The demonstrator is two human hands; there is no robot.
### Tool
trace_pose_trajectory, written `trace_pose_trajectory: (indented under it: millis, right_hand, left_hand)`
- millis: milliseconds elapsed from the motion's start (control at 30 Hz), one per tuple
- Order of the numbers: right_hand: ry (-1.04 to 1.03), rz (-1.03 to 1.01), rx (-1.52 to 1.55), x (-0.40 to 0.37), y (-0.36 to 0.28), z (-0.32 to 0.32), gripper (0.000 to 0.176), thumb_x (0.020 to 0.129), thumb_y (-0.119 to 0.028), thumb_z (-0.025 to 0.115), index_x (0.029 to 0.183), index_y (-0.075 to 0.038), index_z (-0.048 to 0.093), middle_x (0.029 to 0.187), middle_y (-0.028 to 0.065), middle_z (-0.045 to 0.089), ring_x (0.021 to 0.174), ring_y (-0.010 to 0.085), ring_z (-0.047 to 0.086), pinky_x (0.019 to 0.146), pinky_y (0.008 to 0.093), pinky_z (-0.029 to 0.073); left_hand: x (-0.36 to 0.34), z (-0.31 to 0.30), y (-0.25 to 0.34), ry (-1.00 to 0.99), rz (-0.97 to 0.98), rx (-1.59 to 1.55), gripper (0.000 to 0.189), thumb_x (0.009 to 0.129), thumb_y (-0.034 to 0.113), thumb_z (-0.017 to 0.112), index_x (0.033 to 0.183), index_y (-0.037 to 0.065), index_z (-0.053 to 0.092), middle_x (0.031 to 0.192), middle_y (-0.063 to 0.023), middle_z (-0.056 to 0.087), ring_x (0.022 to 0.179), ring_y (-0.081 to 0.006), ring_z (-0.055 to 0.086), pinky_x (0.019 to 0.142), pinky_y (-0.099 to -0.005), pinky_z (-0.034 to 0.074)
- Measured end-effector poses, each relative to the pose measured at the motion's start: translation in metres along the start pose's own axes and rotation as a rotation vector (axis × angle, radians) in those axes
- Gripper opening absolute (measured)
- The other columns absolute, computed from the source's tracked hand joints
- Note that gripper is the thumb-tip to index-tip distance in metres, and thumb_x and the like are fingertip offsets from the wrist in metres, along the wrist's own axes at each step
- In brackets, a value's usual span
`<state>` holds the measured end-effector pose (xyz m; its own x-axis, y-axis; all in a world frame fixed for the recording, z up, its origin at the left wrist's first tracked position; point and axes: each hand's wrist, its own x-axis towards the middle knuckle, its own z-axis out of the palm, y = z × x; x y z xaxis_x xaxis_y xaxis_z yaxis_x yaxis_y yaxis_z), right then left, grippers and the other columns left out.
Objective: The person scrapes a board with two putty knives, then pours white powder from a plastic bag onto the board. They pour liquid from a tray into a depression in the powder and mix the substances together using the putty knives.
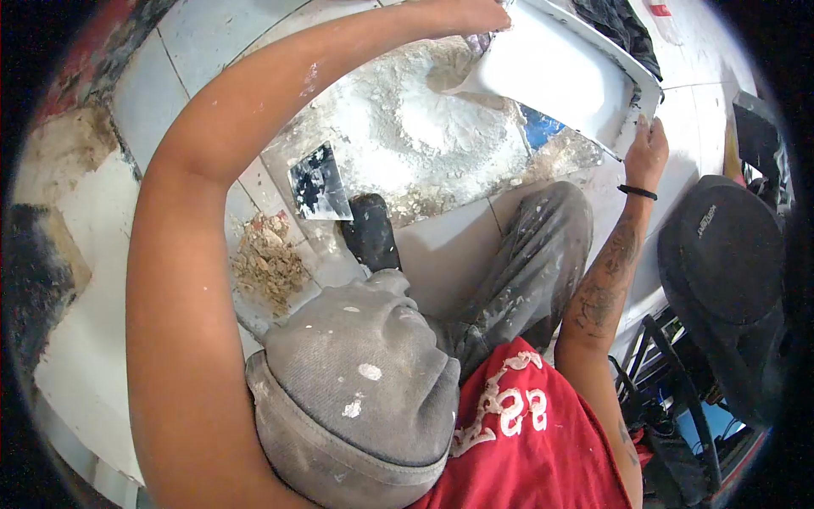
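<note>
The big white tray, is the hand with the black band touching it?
Touching. The head view shows the right hand with its fingers on the edge of the white tray, near a corner.

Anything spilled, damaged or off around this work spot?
Yes. Brown crumbly debris lies loose on the floor tiles beside the smeared flat blade, probably spilled or unswept. Dark marks on the white tray near the right hand look odd too; chips or dirt, can't tell.

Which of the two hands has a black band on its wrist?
The right hand, on the white tray, has the black band; the left hand shows none.
</note>
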<state>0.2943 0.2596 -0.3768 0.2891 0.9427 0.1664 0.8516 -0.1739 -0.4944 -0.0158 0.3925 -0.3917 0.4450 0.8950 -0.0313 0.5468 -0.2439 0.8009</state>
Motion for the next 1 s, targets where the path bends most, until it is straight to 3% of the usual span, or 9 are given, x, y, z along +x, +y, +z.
trace_pose_trajectory:
  millis: [433,733,1000]
  right_hand:
    - [0.014,-0.022,-0.048,-0.002,-0.003,-0.009,0.027,0.089,-0.023,0.049,0.086,0.003,0.054,0.072,0.0185,0.057,0.065,0.0302,0.054,0.06,0.0389,0.041]
    - [0.061,-0.061,-0.077,-0.002,-0.006,-0.016,0.027,0.089,-0.022,0.049,0.085,0.005,0.053,0.072,0.0202,0.056,0.063,0.0307,0.053,0.059,0.0395,0.041]
    - [0.018,-0.043,-0.114,-0.003,-0.016,-0.023,0.026,0.09,-0.02,0.049,0.084,0.005,0.051,0.066,0.0183,0.05,0.058,0.0263,0.046,0.056,0.0378,0.038]
  left_hand:
    - [0.0,0.001,0.006,0.03,0.046,0.049,0.021,0.062,0.018,0.06,0.075,0.001,0.06,0.074,-0.0221,0.062,0.071,-0.0346,0.061,0.063,-0.0415,0.047]
    - [-0.004,-0.004,0.015,-0.01,-0.044,-0.074,0.021,0.064,0.017,0.061,0.078,0.001,0.06,0.076,-0.0216,0.062,0.072,-0.0337,0.062,0.065,-0.0396,0.048]
    - [-0.003,-0.002,0.016,-0.029,-0.046,-0.09,0.023,0.065,0.017,0.062,0.083,0.002,0.061,0.079,-0.0185,0.063,0.077,-0.028,0.063,0.068,-0.0377,0.048]
